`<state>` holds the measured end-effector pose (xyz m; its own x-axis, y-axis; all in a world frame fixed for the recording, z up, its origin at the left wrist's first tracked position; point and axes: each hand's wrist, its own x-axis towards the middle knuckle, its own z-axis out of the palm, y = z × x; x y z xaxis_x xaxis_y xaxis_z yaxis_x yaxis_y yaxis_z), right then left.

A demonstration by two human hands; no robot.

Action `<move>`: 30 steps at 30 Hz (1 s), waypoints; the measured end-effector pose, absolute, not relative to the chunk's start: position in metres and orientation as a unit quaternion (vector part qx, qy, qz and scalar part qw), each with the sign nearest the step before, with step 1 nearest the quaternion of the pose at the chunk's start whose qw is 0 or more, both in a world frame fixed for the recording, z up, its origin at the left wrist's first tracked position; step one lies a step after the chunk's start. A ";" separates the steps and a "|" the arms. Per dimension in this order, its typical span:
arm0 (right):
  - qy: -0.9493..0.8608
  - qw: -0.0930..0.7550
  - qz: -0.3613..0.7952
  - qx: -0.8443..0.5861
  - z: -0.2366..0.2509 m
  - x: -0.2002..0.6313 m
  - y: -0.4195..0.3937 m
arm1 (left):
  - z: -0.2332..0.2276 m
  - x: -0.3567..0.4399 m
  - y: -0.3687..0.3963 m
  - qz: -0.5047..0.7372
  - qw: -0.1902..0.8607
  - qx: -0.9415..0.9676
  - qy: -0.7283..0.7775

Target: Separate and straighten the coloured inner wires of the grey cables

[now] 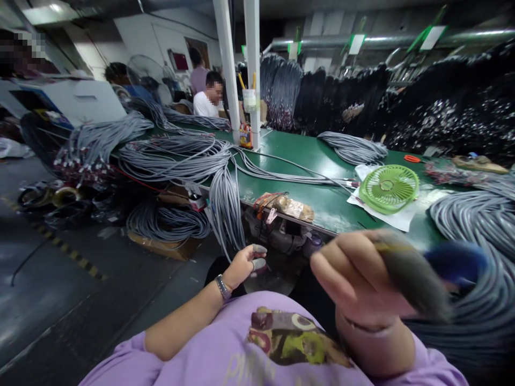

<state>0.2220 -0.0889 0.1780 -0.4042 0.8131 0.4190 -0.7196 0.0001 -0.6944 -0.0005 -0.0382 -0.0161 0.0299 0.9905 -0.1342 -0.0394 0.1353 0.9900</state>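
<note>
I see a green table (306, 161): grey cable bundles (177, 158) at 10 o'clock, another coil (354, 147) at 1, green fan (389, 187) on white paper (396, 217) at 2, wrapped packet (287, 206) at front edge.

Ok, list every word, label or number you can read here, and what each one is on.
None can be read.
Purple shirt: pale letters at the bottom edge, cut off and too faint to make out.
Snack packet on the green table: print too small.
Hanging signs: blank glare.

Lilac short-sleeved shirt (225, 354) with printed patch, dark wristwatch (222, 287), grey fingertip covers (259, 256)
</note>
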 end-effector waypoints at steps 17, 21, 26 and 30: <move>-0.568 0.472 0.272 -0.617 0.020 0.309 0.221 | 0.074 -0.079 0.136 0.244 0.069 0.791 0.557; -0.592 0.461 0.246 -0.614 0.017 0.310 0.221 | 0.081 -0.077 0.226 0.125 -0.010 0.780 0.613; -0.600 0.451 0.247 -0.613 0.016 0.312 0.220 | 0.075 -0.072 0.288 0.078 -0.031 0.768 0.635; -0.591 0.456 0.252 -0.616 0.018 0.311 0.218 | 0.067 -0.070 0.300 0.043 -0.039 0.783 0.619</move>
